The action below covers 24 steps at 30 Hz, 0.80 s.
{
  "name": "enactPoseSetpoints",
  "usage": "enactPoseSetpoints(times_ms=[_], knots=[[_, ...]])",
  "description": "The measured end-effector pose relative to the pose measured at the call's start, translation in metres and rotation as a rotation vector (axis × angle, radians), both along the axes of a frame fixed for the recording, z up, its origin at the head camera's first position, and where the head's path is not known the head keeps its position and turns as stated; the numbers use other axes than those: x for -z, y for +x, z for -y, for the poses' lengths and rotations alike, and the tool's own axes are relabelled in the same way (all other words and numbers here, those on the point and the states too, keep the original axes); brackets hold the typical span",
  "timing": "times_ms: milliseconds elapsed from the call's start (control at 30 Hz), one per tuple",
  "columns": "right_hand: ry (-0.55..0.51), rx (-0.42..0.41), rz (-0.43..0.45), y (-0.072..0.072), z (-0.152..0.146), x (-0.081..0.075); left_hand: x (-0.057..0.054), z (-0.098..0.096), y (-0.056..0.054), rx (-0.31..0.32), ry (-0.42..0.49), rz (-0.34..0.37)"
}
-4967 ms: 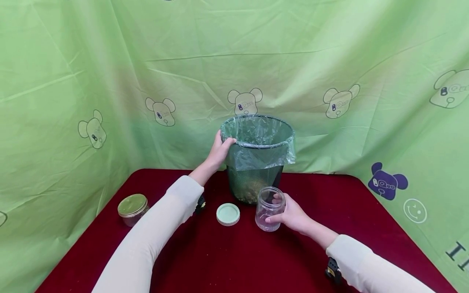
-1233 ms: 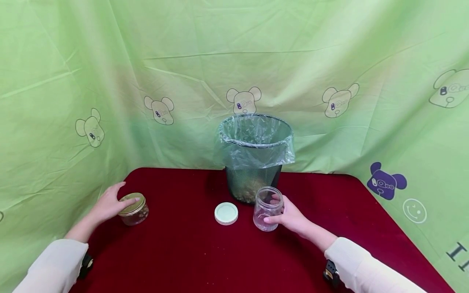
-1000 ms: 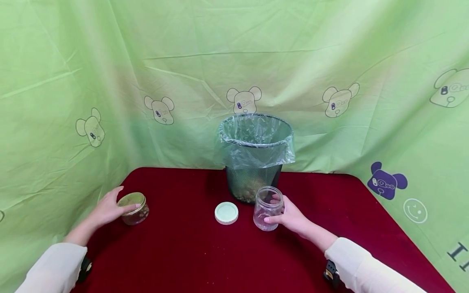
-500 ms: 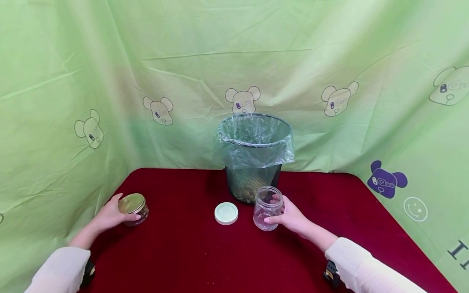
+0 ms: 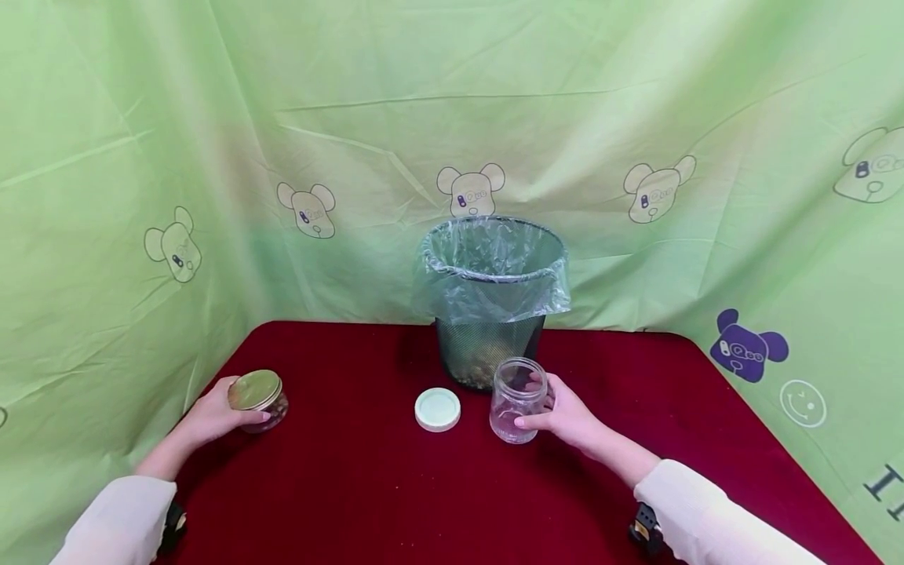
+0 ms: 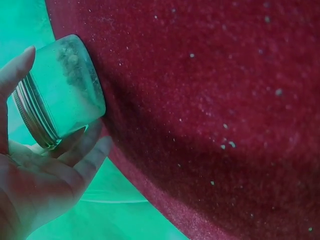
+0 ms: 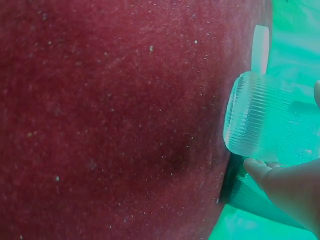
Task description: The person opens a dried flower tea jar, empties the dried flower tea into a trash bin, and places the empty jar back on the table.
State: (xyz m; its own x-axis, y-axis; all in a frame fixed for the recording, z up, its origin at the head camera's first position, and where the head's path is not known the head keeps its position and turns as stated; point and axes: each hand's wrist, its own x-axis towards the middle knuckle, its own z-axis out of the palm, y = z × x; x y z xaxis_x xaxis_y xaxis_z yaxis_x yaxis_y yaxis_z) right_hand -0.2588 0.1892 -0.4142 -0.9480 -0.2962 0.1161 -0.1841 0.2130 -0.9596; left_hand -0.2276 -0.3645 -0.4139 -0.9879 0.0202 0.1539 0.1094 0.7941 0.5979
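Note:
At the table's left, my left hand (image 5: 215, 412) has its thumb and fingers round a small clear jar (image 5: 274, 413) with a gold screw lid. Brownish bits lie in that jar (image 6: 75, 62) in the left wrist view. Right of centre, my right hand (image 5: 568, 416) grips a lidless glass jar (image 5: 512, 416), upright on the table, with nothing seen inside. Its ribbed lower part (image 7: 245, 120) shows in the right wrist view. Between the two jars a pale green round lid (image 5: 437, 410) lies flat on the table.
Behind the glass jar stands a black mesh bin (image 5: 487, 345) with a clear plastic liner (image 5: 494, 298) over its rim and brownish matter low inside. Tiny crumbs dot the dark red tablecloth (image 5: 395, 502). Green printed cloth (image 5: 367, 141) hangs round the back and sides.
My left hand has left the bin's rim, moved to the gold-lidded jar at the left, and lowered its grip from the lid to the jar's side. My right hand stays on the glass jar.

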Motion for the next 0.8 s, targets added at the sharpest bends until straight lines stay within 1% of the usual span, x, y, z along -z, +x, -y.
enactPoseSetpoints(times_ms=[167,267,433,800], knots=[[-0.016,0.005,-0.006,0.001,-0.005,-0.005,0.001,-0.002,0.000,-0.009,0.007,-0.001],[-0.013,0.006,-0.017,0.004,-0.008,-0.008,0.002,-0.004,0.000,-0.013,0.020,0.012],[-0.025,0.017,-0.023,0.007,-0.014,-0.013,0.004,-0.007,0.001,-0.027,0.012,0.031],[-0.047,0.042,-0.050,0.011,-0.027,-0.026,0.006,-0.023,0.002,0.012,0.017,0.023]])
